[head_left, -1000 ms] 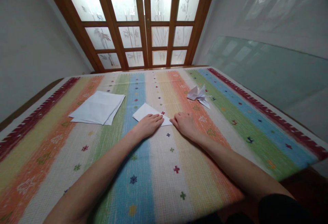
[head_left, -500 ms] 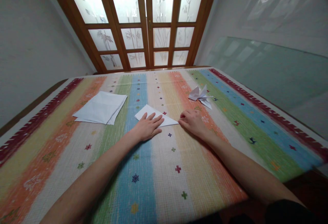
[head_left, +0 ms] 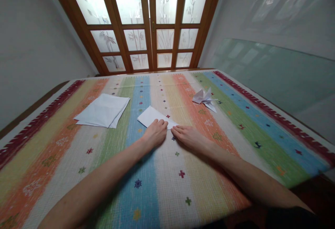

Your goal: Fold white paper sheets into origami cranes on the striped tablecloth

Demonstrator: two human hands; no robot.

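Observation:
A folded white sheet of paper lies on the tablecloth in front of me, wide at its left end and narrowing to a point at the right. My left hand is curled, its fingers closed at the paper's lower edge, covering part of it. Close beside it, my right hand has its fingers pressed together on the lower edge near the narrow tip. The thumbs are mostly hidden. Beyond my right hand sits a folded white paper crane.
A small stack of white paper sheets lies to the left. A striped, patterned tablecloth covers the table. Behind the table stand wooden doors with frosted panes, and a glass panel is along the right wall.
My left hand has gone from lying flat on the folded paper to curled at its lower edge. My right hand has moved left from the pointed tip, close to my left hand.

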